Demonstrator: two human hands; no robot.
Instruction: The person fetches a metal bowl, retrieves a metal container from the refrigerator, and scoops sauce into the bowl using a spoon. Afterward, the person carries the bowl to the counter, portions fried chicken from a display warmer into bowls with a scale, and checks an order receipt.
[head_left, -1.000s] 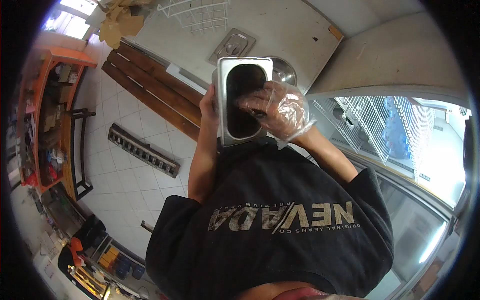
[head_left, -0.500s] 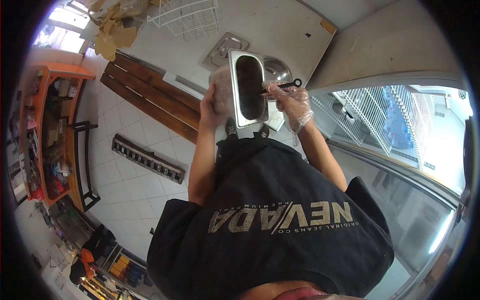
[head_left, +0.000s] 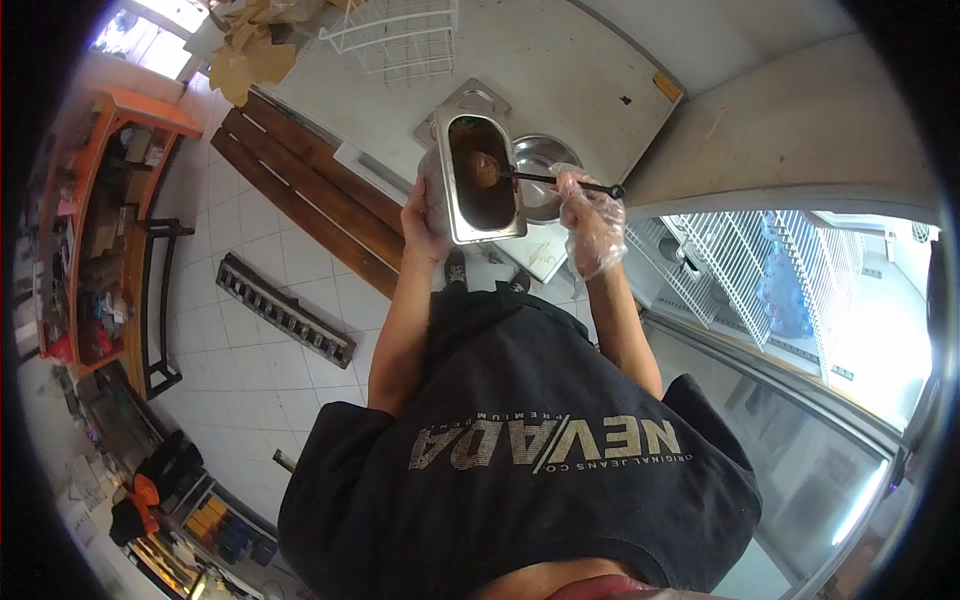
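Observation:
My left hand [head_left: 424, 228], bare, grips the side of a deep steel food pan [head_left: 488, 236], which is tilted so its mouth faces me. Dark brown contents show inside, too shadowed to identify. In a clear plastic glove, my right hand [head_left: 592, 222] is closed around the long black handle of a spoon [head_left: 560, 180]. A rounded brown mass sits at the spoon's head, inside the pan's mouth; whether it is food or the coated bowl of the spoon I cannot tell. A round steel bowl [head_left: 546, 150] stands on the counter just right of the pan.
A steel lid [head_left: 474, 98] lies on the pale counter [head_left: 560, 70] behind the pan, near a white wire rack [head_left: 400, 45]. To the right is an open fridge with wire shelves [head_left: 800, 260] and bottles. A brown wooden bench [head_left: 300, 190] stands left; orange shelving [head_left: 120, 220] lies farther left.
The spoon's head, hidden in the dark pan before, now shows with brown stuff on it. My right hand has turned, and the handle points right. The pan has tipped further toward me.

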